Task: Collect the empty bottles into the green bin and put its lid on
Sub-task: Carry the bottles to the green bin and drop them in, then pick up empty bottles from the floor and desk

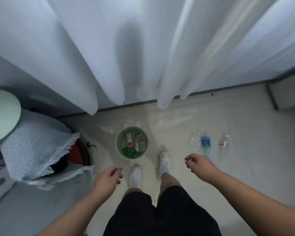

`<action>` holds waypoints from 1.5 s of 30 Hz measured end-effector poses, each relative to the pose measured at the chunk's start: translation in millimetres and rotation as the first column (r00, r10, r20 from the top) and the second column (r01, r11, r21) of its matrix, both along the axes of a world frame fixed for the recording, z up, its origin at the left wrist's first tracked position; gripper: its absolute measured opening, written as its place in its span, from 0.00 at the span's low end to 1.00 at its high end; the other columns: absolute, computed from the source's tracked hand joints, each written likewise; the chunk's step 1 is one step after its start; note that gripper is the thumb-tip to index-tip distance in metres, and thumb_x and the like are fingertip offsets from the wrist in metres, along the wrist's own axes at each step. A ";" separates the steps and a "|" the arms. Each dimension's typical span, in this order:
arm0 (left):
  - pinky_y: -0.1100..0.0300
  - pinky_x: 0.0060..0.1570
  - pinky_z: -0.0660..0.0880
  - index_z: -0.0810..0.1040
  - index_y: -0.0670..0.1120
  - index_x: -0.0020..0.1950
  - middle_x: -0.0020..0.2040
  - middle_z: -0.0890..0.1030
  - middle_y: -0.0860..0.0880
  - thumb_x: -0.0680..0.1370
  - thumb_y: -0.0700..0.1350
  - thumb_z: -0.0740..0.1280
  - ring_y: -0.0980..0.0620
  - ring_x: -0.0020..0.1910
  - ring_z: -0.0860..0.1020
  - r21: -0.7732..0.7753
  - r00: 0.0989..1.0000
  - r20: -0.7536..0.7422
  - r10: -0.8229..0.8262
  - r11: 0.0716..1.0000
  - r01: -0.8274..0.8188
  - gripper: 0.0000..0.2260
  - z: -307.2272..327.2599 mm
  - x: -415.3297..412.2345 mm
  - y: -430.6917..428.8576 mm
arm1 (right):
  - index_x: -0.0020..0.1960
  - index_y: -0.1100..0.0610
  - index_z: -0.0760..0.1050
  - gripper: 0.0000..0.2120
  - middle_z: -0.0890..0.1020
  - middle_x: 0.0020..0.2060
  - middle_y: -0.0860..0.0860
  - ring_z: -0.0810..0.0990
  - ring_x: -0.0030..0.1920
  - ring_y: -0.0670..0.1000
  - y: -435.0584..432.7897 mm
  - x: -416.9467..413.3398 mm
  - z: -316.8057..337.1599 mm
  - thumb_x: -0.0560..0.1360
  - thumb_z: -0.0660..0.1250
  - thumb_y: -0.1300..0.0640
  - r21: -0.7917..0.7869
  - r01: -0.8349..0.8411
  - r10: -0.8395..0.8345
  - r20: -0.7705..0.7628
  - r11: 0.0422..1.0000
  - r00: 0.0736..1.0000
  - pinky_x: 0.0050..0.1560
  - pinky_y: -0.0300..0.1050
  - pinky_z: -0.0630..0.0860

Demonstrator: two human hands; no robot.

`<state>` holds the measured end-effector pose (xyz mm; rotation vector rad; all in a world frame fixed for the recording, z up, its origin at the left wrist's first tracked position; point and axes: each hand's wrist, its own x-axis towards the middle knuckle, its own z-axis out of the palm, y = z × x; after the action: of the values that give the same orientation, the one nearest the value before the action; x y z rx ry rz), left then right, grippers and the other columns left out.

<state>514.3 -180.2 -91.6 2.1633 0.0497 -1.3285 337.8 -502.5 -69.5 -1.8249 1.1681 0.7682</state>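
Observation:
The round green bin (118, 149) stands open on the pale floor just ahead of my feet, with clear bottles (129, 140) and a green bottle (130, 152) lying inside. To its right on the floor lie a crumpled clear bottle (194, 140), a blue-labelled bottle (205, 142) and a red-labelled clear bottle (224, 145). A pale green disc, apparently the bin's lid (2, 116), sits up at the far left. My left hand (107, 178) hangs near the bin with loosely curled fingers, holding nothing. My right hand (198, 163) hovers just short of the floor bottles, fingers loosely curled, holding nothing.
White curtains (126, 57) hang close behind the bin. A fringed white blanket (32, 147) over a red and black bag (78, 153) fills the left side. My white shoes (134, 176) stand between bin and bottles. A pale box (288, 94) sits at far right.

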 end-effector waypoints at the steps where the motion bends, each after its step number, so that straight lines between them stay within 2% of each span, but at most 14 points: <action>1: 0.56 0.40 0.77 0.80 0.56 0.56 0.48 0.85 0.53 0.83 0.50 0.62 0.53 0.44 0.83 -0.001 0.999 0.014 -0.044 0.999 0.044 0.08 12.4 3.5 -4.1 | 0.56 0.52 0.80 0.10 0.86 0.45 0.50 0.83 0.41 0.51 1.6 -14.5 12.7 0.77 0.66 0.54 0.033 0.109 -0.110 0.026 0.994 0.994 0.40 0.43 0.76; 3: 0.57 0.40 0.76 0.80 0.54 0.58 0.48 0.84 0.53 0.83 0.49 0.62 0.52 0.44 0.82 -0.007 0.985 0.052 -0.164 0.986 0.164 0.08 38.8 8.0 -16.3 | 0.55 0.52 0.80 0.08 0.86 0.44 0.52 0.82 0.38 0.51 8.4 -51.4 41.1 0.78 0.65 0.57 0.096 0.313 -0.320 0.066 0.945 0.945 0.34 0.45 0.76; 6: 0.58 0.40 0.76 0.79 0.56 0.57 0.47 0.84 0.53 0.83 0.49 0.62 0.52 0.45 0.82 -0.016 0.932 0.086 -0.352 0.935 0.355 0.07 69.3 8.4 -42.0 | 0.55 0.52 0.80 0.08 0.87 0.44 0.53 0.83 0.36 0.51 21.2 -113.3 63.8 0.79 0.65 0.58 0.128 0.525 -0.538 0.124 0.842 0.834 0.32 0.46 0.78; 10: 0.58 0.39 0.76 0.81 0.54 0.56 0.46 0.85 0.51 0.83 0.48 0.63 0.51 0.43 0.82 -0.026 0.826 0.129 -0.549 0.830 0.557 0.07 87.9 -12.2 -89.8 | 0.55 0.53 0.81 0.07 0.87 0.44 0.54 0.83 0.36 0.53 47.7 -210.8 72.1 0.79 0.66 0.58 0.147 0.774 -0.787 0.160 0.616 0.596 0.34 0.47 0.79; 15: 0.56 0.39 0.75 0.83 0.52 0.55 0.46 0.86 0.50 0.82 0.47 0.65 0.49 0.42 0.83 -0.018 0.676 0.147 -0.722 0.681 0.732 0.08 87.9 -76.9 -166.9 | 0.54 0.51 0.82 0.07 0.88 0.41 0.51 0.84 0.35 0.52 85.7 -331.8 63.4 0.78 0.66 0.56 0.152 0.928 -0.933 0.176 0.341 0.314 0.32 0.45 0.79; 18: 0.55 0.39 0.75 0.83 0.45 0.56 0.45 0.86 0.45 0.83 0.44 0.65 0.46 0.37 0.81 -0.034 0.632 0.113 -0.767 0.633 0.773 0.08 85.6 -129.1 -211.9 | 0.53 0.52 0.82 0.07 0.87 0.40 0.53 0.83 0.33 0.52 107.5 -396.8 53.7 0.78 0.66 0.57 0.167 0.968 -0.974 0.158 0.188 0.162 0.30 0.45 0.77; 20: 0.56 0.35 0.73 0.83 0.46 0.54 0.46 0.85 0.43 0.83 0.44 0.65 0.47 0.36 0.80 -0.028 0.593 0.121 -0.796 0.595 0.804 0.07 86.1 -168.8 -243.1 | 0.53 0.54 0.82 0.07 0.87 0.40 0.54 0.82 0.32 0.52 115.6 -438.1 49.1 0.78 0.66 0.58 0.184 0.977 -0.986 0.145 0.110 0.084 0.29 0.44 0.75; 23: 0.57 0.33 0.73 0.83 0.49 0.55 0.47 0.86 0.46 0.83 0.45 0.64 0.47 0.39 0.82 -0.038 0.561 0.148 -0.815 0.562 0.826 0.07 92.2 -224.1 -286.6 | 0.52 0.53 0.82 0.07 0.87 0.40 0.55 0.82 0.31 0.51 112.1 -486.8 45.6 0.77 0.67 0.57 0.190 0.981 -0.990 0.138 0.045 0.018 0.29 0.44 0.74; 29: 0.56 0.35 0.74 0.82 0.49 0.52 0.47 0.85 0.45 0.83 0.45 0.64 0.46 0.40 0.81 -0.046 0.536 0.158 -0.829 0.536 0.843 0.07 107.0 -310.7 -357.3 | 0.51 0.53 0.82 0.06 0.86 0.42 0.57 0.80 0.30 0.51 62.0 -556.8 56.8 0.78 0.66 0.57 0.180 0.980 -0.974 0.195 -0.083 -0.119 0.27 0.43 0.73; 36: 0.58 0.33 0.72 0.83 0.48 0.53 0.47 0.85 0.43 0.82 0.44 0.65 0.46 0.38 0.80 0.013 0.481 0.110 -0.870 0.485 0.874 0.07 102.6 -358.2 -428.4 | 0.50 0.54 0.81 0.05 0.86 0.40 0.55 0.81 0.30 0.49 -47.1 -601.9 63.8 0.78 0.66 0.56 0.173 0.976 -0.940 0.290 -0.135 -0.181 0.27 0.42 0.74; 40: 0.58 0.32 0.70 0.84 0.45 0.51 0.45 0.85 0.41 0.81 0.44 0.67 0.45 0.35 0.79 0.019 0.468 0.097 -0.878 0.472 0.882 0.06 86.5 -387.5 -499.0 | 0.49 0.53 0.82 0.06 0.87 0.38 0.53 0.82 0.30 0.50 -119.1 -633.2 65.0 0.77 0.67 0.54 0.151 0.975 -0.923 0.325 -0.164 -0.205 0.27 0.42 0.75; 45: 0.58 0.32 0.72 0.83 0.47 0.50 0.45 0.86 0.42 0.81 0.44 0.67 0.47 0.35 0.80 0.008 0.354 0.092 -0.931 0.356 0.934 0.05 87.3 -437.7 -604.1 | 0.49 0.52 0.83 0.07 0.87 0.41 0.54 0.82 0.32 0.50 -168.0 -668.9 68.3 0.77 0.67 0.53 0.117 0.971 -0.929 0.285 -0.209 -0.235 0.29 0.44 0.76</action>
<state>76.7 -784.3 -4.3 2.2059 -1.4929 -1.7401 -331.2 -670.5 -1.3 -0.3841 1.9701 -0.6379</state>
